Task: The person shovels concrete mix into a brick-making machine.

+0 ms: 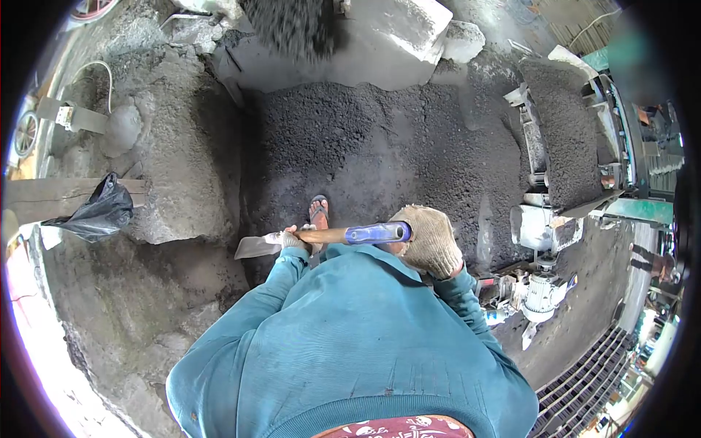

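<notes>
A shovel (325, 236) lies crosswise in front of my body, its pale metal blade (257, 247) off to the left. My left hand (290, 241), in a light glove, is closed round the wooden shaft close to the blade. At the other end, my right hand (431, 239) in a thick beige knitted glove grips the blue handle (376, 233); its fingers are partly hidden by the glove's back. Beneath the shovel, a foot in a sandal (318, 210) stands on the dark ground.
Dark crumbly material (321, 124) covers the floor ahead. More of it, blurred, shows at the top (292, 25). A rough grey block (175, 146) rises at left, near a black plastic bag (95, 210). To the right are a loaded conveyor (566, 131), a motor (542, 296) and a metal grate (584, 372).
</notes>
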{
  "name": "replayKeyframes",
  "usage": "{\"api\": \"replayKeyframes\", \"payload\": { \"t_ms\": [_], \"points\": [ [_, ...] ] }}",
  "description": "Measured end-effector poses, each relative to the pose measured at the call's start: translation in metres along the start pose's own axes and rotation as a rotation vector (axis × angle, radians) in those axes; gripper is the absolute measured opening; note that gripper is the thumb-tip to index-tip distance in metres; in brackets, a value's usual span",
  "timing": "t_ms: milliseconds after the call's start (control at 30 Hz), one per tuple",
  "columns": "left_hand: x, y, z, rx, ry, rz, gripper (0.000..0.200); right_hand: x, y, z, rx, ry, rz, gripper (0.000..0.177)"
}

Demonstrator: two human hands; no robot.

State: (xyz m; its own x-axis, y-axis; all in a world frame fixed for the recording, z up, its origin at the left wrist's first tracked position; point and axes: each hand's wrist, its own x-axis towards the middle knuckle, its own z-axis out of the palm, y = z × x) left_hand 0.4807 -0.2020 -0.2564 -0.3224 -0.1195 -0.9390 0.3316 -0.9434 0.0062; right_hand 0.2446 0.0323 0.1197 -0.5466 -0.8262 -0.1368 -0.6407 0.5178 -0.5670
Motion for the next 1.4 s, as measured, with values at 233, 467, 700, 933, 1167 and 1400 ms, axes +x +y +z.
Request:
{"api": "replayKeyframes", "payload": {
  "t_ms": [233, 467, 700, 933, 1167, 1400],
  "points": [
    [0.002, 0.007, 0.042, 0.164, -0.109, -0.174, 0.033, 0.001, -0.005, -0.011, 0.05, 0.157, 0.098, 0.026],
    [-0.015, -0.004, 0.134, 0.173, 0.261, -0.238, 0.026, -0.034, 0.043, 0.021, 0.472, 0.437, 0.503, 0.03],
    [-0.041, -0.021, 0.173, 0.417, 0.137, -0.001, 0.01, -0.115, 0.142, 0.113, 1.126, 0.56, 0.794, 0.022],
    [-0.07, -0.075, 0.203, 0.408, -0.063, 0.155, 0.025, -0.162, 0.174, 0.189, 1.487, 0.622, 1.04, 0.013],
    [0.057, -0.198, 0.178, 0.428, 0.007, -0.29, 0.019, -0.281, 0.213, 0.272, 1.067, 0.945, 1.434, 0.011],
    [0.037, -0.424, 0.171, 0.451, 0.125, -0.874, 0.026, -0.352, 0.163, 0.094, 0.521, 1.355, 1.895, 0.011]
  ]
}}
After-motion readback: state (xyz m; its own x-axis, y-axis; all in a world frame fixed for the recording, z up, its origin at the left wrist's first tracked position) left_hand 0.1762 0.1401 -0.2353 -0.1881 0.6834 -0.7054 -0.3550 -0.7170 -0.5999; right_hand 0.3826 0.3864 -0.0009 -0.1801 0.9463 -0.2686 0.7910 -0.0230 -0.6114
